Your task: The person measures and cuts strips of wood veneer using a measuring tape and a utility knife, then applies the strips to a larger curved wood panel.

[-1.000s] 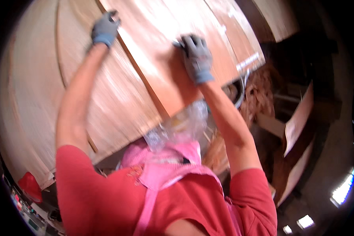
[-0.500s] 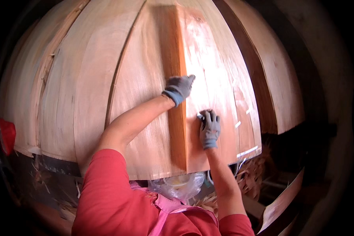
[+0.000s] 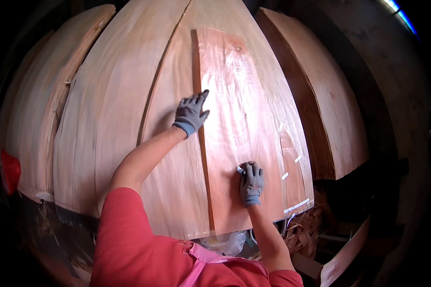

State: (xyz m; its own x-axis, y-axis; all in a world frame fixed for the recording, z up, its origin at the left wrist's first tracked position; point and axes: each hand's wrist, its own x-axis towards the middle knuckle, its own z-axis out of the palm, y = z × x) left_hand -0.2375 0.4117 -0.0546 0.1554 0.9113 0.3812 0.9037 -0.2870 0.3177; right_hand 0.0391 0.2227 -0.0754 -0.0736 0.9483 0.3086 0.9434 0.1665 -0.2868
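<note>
A long reddish-brown wood veneer sheet [image 3: 230, 110] lies on a wide stack of paler veneer sheets [image 3: 124, 95]. My left hand [image 3: 190, 114], in a grey glove with a blue cuff, is at its left edge. The fingers are stretched, the thumb is apart, and nothing is held. Lower on the sheet, my right hand [image 3: 252, 184], gloved alike, is closed around a small dark tool [image 3: 242, 171] with a pale flat tip. Most of that tool is hidden by the fingers, so its kind does not show.
Several white tape strips [image 3: 297, 206] stick to the veneer on the right. More veneer stacks stand at the left [image 3: 40, 110] and right [image 3: 333, 100]. A red cloth-like piece [image 3: 9, 172] hangs far left. Below the near edge are a clear plastic bag [image 3: 225, 243] and wood scraps [image 3: 305, 227].
The veneer sheet's raised left edge has come down nearly flat. My left hand has let go of it, opened and shifted left. My right hand appears lower, and the whole view has shifted.
</note>
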